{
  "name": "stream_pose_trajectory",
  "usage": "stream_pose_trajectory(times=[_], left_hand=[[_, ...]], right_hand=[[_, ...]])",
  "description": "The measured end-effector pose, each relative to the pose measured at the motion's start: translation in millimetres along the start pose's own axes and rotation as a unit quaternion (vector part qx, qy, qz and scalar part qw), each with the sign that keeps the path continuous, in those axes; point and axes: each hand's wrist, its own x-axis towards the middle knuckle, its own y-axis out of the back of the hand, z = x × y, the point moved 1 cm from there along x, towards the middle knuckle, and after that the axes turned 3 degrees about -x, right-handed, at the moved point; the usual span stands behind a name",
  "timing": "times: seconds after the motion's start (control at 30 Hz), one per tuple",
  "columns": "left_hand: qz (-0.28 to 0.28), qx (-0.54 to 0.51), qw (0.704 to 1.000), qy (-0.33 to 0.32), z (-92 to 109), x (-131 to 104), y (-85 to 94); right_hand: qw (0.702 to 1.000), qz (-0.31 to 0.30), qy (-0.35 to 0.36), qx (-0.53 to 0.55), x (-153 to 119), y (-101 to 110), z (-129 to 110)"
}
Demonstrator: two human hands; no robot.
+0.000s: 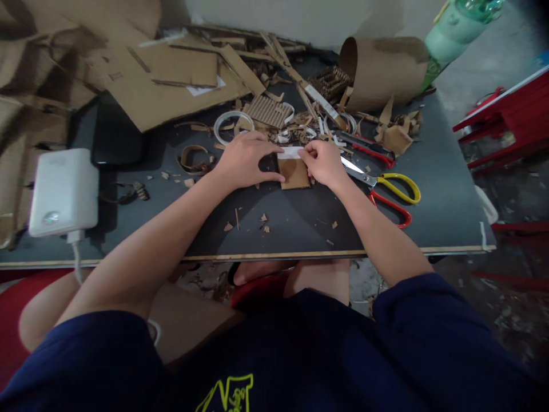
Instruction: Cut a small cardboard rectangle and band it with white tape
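Note:
A small brown cardboard square (294,174) lies on the dark tabletop with a white strip (291,153) along its far edge. My left hand (249,160) is spread, its thumb on the square's left side and its index fingertip at the strip's left end. The right end of the strip is pinched between the thumb and fingers of my right hand (321,162). Just right of that hand lie scissors (372,180) with one yellow and one red handle, blades apart. Behind them is a red and black cutter (369,149).
Cardboard scraps (270,111) and a tape roll (231,126) lie beyond my hands. At the back right, a cardboard tube (386,71) touches a green bottle (454,37). A white power bank (64,191) sits at the left, cable hanging over the table's front edge (274,256).

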Motion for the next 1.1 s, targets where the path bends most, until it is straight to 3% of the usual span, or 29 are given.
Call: stream_pose_trajectory(times=[0.4,0.87,1.1], left_hand=[[-0.007,0.023,0.999,-0.048,-4.2,0.2,-3.6],[-0.051,-0.009,0.999,0.0,0.9,2.0,1.1],[-0.045,-0.014,0.999,-0.006,0.3,2.7,-0.1]], right_hand=[[1.0,-0.003,-0.004,-0.009,1.3,0.2,0.0],[0.999,-0.02,-0.016,-0.04,1.8,2.6,-1.4],[0.997,-0.016,-0.006,-0.076,6.6,1.7,1.3]])
